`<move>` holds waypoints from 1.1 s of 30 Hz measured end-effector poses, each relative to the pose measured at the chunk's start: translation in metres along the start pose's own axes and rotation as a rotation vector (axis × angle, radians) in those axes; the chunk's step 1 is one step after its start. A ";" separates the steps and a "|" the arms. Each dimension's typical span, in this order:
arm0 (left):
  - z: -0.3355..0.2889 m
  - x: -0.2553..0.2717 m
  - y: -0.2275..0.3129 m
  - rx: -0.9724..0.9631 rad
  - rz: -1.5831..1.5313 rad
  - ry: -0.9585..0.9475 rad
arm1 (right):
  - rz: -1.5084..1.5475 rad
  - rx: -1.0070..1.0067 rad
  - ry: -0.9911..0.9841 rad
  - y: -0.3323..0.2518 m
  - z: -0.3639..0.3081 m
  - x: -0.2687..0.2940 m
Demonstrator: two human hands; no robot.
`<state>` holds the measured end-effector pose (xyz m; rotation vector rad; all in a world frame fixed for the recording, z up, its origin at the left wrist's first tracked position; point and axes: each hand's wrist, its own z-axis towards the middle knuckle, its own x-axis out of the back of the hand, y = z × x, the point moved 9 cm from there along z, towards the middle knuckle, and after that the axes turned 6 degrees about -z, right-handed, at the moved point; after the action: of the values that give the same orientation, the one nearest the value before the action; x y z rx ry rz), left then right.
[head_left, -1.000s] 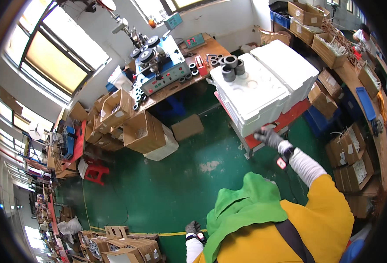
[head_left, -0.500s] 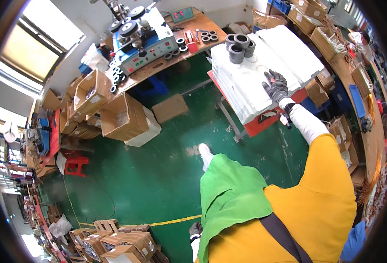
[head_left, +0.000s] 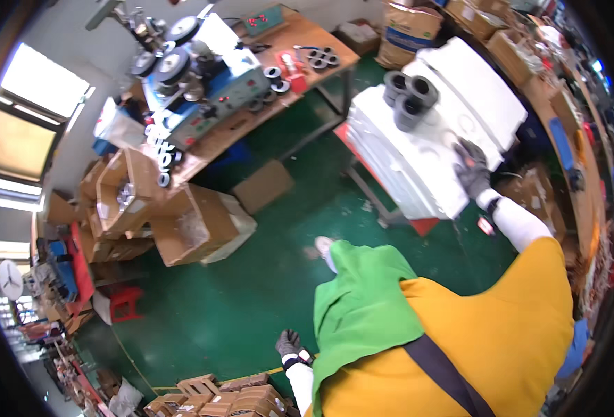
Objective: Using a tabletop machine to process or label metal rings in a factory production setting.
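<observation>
Presently, from my distant place, I see white foam blocks [head_left: 399, 158] at two o'clock, with dark rings [head_left: 410, 117] grouped on top. The right hand [head_left: 472, 170], between two and three o'clock, is over their near edge, its fingers apart. The left hand [head_left: 289, 342] hangs at six o'clock; its closure I cannot tell.

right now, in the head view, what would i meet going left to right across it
Red stool → lower open cardboard box → gloved left hand → dark grey rings → gloved right hand → blue tray
</observation>
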<state>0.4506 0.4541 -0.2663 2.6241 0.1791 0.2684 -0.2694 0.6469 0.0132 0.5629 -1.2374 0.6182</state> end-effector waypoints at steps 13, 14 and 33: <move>0.060 -0.065 0.101 -0.017 0.145 -0.115 | 0.030 -0.227 -0.025 0.009 -0.020 0.004; 0.068 -0.059 0.094 0.067 0.146 -0.067 | -0.014 -0.304 -0.054 0.015 -0.025 0.000; 0.010 -0.347 0.229 -0.733 0.911 -0.929 | -0.007 -0.171 0.008 -0.006 0.000 0.005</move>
<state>0.1333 0.1899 -0.2177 1.6835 -1.1838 -0.5113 -0.2649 0.6432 0.0176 0.4219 -1.2663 0.5026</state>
